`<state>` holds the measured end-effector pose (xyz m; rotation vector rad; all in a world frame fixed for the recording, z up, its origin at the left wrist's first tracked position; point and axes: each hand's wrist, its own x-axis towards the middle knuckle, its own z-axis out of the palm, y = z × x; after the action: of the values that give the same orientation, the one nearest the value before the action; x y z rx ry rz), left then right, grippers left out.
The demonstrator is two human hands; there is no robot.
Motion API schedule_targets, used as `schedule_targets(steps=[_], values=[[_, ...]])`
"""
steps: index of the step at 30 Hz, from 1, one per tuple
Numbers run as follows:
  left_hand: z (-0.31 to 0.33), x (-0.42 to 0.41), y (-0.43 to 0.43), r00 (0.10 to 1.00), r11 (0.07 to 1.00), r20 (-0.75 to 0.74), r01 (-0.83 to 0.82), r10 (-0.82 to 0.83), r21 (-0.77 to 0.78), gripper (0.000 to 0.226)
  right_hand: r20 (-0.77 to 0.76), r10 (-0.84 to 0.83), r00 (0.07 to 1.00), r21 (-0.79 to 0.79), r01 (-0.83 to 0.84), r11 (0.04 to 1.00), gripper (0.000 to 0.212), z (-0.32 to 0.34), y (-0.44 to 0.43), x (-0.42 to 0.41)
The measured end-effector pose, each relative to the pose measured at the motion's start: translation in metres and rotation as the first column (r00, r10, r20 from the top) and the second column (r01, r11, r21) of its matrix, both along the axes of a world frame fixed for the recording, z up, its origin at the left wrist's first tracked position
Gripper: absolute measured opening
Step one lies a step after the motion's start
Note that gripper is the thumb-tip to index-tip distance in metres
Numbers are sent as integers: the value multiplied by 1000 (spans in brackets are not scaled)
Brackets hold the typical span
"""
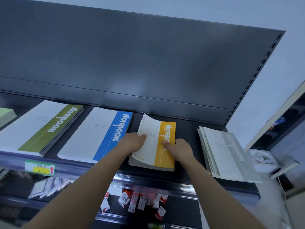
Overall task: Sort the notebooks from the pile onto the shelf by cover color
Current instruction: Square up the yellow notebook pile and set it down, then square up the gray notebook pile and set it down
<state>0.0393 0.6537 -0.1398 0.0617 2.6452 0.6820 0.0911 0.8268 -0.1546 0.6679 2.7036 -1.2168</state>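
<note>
Thumbs press on the top cover and the other fingers curl round its side edges: left hand (132, 143) and right hand (180, 152) grip the yellow notebooks (165, 159), which lie flat on the shelf (186, 129). Left of that stack lie the blue notebooks (95, 134), then the green notebooks (41, 128); right of it lie the grey notebooks (229, 154). Four colour stacks suggest the sorting is well along, but the source pile is out of view.

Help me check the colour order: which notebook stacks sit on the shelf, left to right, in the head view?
pale green stack at the frame edge → olive-green notebook stack → blue notebook stack → yellow notebook stack → grey notebook stack
</note>
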Motion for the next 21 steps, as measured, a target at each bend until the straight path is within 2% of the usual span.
schedule_targets(steps=[3,8,11,14,16,21], values=[[-6,-1,1,999,999,-44,-3,2,-39,60,29,-5,1000,173,0,985,39,4,-4,1],[-4,-3,3,996,999,-89,-17,13,-46,55,49,-40,998,282,25,959,49,7,-9,4],[6,5,5,969,994,-246,-13,-14,-108,57,-30,-46,998,342,54,938,57,13,-4,13],[20,16,17,889,970,-444,-1,-110,-242,63,-154,-21,988,468,92,879,49,24,16,24],[26,21,32,835,955,-513,48,-200,-293,63,-182,-15,983,551,115,826,44,31,36,30],[31,37,92,825,944,-475,204,-308,-258,51,-109,-121,987,628,163,761,48,41,100,48]])
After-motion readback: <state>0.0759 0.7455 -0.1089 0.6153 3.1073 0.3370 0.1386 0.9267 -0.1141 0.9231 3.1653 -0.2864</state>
